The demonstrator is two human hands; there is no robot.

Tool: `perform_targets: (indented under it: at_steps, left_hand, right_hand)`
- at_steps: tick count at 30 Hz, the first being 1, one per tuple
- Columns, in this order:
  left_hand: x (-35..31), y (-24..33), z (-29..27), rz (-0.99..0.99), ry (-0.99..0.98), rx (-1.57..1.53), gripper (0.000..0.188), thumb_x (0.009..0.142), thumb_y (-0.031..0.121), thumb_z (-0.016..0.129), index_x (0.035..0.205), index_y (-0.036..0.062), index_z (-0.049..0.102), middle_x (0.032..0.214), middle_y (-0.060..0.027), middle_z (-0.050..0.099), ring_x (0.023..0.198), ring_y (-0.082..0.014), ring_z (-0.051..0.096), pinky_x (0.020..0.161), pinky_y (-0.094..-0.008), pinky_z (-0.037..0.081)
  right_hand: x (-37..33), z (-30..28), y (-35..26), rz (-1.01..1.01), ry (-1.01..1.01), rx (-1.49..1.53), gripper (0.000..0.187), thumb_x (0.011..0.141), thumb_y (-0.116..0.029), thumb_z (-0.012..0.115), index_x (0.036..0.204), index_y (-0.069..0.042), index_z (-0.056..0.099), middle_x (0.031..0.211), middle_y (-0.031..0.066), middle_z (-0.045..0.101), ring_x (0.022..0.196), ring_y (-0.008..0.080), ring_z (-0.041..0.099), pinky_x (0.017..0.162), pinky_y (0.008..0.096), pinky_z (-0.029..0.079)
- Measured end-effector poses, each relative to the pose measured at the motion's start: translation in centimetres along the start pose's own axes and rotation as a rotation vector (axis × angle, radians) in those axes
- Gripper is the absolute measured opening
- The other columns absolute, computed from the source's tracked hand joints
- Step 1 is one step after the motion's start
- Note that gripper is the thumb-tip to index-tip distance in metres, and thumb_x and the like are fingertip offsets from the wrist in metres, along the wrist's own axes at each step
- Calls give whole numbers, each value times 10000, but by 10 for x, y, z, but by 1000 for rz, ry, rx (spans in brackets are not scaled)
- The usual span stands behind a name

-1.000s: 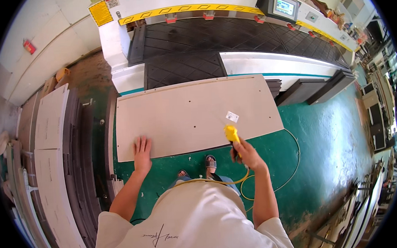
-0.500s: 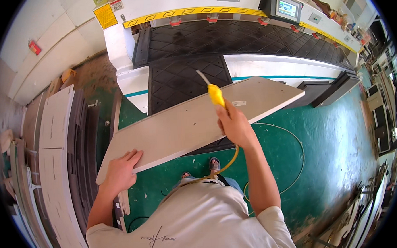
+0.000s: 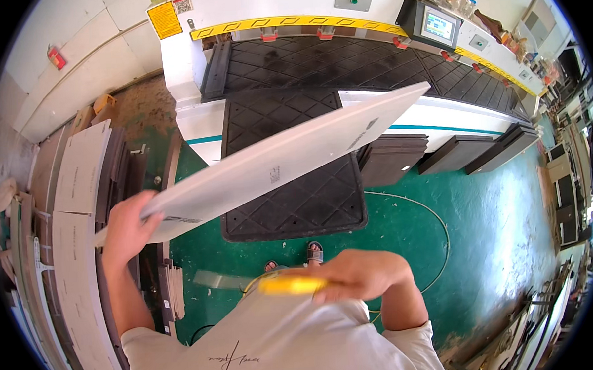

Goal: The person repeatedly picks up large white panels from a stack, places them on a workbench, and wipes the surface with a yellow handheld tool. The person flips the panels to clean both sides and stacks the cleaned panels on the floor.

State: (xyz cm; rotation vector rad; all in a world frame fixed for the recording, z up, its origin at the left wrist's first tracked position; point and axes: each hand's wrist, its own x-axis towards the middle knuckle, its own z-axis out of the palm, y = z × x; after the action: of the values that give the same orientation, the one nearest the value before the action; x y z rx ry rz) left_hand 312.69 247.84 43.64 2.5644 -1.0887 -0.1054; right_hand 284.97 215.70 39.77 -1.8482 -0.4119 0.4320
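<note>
A long beige panel (image 3: pixel 243 177) stands tilted on its edge above the black textured table (image 3: pixel 297 198), its printed face turned toward me. My left hand (image 3: pixel 129 225) grips the panel's near left end. In front of my shirt, apart from the panel, my right hand (image 3: pixel 360 275) is closed round a yellow air blow gun (image 3: pixel 291 285). The gun points left and is smeared by motion; its thin nozzle shows only as a pale blur.
A white machine with a yellow striped bar (image 3: pixel 296 23) and a screen (image 3: pixel 437 25) spans the far side. Stacked boards (image 3: pixel 78 175) line the left. Dark panels (image 3: pixel 391 158) lean against the machine's base. A hose (image 3: pixel 444 231) loops over the green floor.
The panel has gone from lying nearly flat to tilted up on edge, its far end raised. My right hand has left the panel's top, drawing the blow gun back toward my body.
</note>
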Motion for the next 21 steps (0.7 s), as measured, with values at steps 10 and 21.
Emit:
perform_targets:
  at_steps: [10,21]
  left_hand:
    - [81,38,72,77,552,94,322,848,339,808,967,57,706,902,-125,723,830,-332,697,729,-417,533]
    - [74,36,68,104,551,53,319,813,282,843,1006,51,735,927,-119,733,850,-329,699,731,-382,558]
  right_hand:
    - [-135,-25,94,923,1112,21,406,1065,-271,558,1396,-35,550,722,17,594,587,98,535,572,275,436]
    - [-137,-76,116,-10,112,656,430,1021,-188,646,1348,72,543,925,90,662,758,149,610,725,305,508]
